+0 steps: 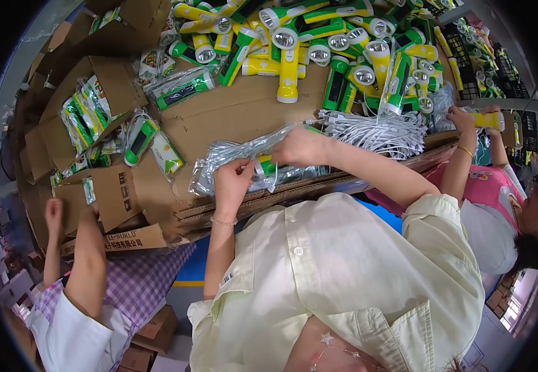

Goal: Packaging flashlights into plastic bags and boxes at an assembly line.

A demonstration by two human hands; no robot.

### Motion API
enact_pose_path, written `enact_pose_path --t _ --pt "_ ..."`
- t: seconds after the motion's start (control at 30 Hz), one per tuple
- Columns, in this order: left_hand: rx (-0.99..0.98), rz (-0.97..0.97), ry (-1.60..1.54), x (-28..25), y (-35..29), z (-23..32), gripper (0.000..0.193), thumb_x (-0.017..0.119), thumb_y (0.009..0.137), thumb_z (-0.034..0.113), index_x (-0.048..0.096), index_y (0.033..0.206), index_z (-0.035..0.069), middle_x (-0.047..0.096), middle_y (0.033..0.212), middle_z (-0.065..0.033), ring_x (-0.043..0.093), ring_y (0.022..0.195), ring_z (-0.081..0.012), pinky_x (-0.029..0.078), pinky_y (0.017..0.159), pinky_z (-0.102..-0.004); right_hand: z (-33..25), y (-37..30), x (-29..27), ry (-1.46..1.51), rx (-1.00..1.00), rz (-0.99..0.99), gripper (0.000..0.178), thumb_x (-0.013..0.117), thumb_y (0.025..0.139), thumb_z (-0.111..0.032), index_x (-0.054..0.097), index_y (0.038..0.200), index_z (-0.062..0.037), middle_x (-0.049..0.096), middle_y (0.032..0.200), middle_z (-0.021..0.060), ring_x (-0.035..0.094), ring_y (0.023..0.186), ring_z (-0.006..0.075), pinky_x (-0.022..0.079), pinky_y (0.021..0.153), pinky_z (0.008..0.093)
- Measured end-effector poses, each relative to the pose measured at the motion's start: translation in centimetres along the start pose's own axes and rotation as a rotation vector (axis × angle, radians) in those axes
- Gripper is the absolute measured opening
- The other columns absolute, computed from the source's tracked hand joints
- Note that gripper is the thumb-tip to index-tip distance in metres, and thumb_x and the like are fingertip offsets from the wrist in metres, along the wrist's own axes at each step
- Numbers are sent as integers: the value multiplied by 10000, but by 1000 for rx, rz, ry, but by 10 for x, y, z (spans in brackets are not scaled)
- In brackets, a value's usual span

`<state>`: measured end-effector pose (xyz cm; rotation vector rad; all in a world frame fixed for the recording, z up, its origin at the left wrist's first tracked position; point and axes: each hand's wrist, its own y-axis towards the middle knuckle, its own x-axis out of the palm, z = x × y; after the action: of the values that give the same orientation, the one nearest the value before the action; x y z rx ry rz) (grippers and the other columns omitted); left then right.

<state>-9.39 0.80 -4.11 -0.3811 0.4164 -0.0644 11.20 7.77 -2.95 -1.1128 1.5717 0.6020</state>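
Note:
My left hand (232, 181) is closed, thumb and fingers pinching the edge of a clear plastic bag (210, 172) at the front of the cardboard-covered table. Just to its right my right hand (300, 149) is curled and partly blurred, with a thin white cable (274, 176) at its fingertips. Between the two hands a green and yellow flashlight (265, 166) lies in the plastic, partly hidden by my fingers and the crinkled film. A heap of bundled white cables (374, 133) sits beyond my right forearm.
Many loose green and yellow flashlights (287, 68) are piled at the back. Bagged flashlights (142, 139) and open cardboard boxes (111, 93) stand on the left. One co-worker's arm (88, 248) is at left; another co-worker's hand (464, 119) is at right, near a yellow flashlight.

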Motion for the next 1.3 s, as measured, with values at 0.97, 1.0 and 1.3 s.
enact_pose_path --t 0.97,1.0,1.3 --pt "0 -1 -324 -2 3 -17 81 599 839 1 641 857 -66 649 717 -76 628 615 -121 517 568 -223 -23 38 22 313 83 494 204 633 775 -364 650 797 -162 627 739 -8 618 794 173 317 1000 475" --pt "21 3 -246 -2 0 -14 50 608 831 -1 639 831 -41 640 700 -49 601 618 -93 486 568 -209 -26 35 13 306 70 511 175 667 755 -326 651 792 -156 634 731 -12 621 776 179 335 997 471" --pt "137 317 -178 -122 8 -13 58 636 831 74 608 782 60 573 736 50 491 670 -22 398 590 -181 15 21 -2 348 228 576 87 689 771 -241 653 760 -162 646 720 -12 626 738 169 332 1010 451"
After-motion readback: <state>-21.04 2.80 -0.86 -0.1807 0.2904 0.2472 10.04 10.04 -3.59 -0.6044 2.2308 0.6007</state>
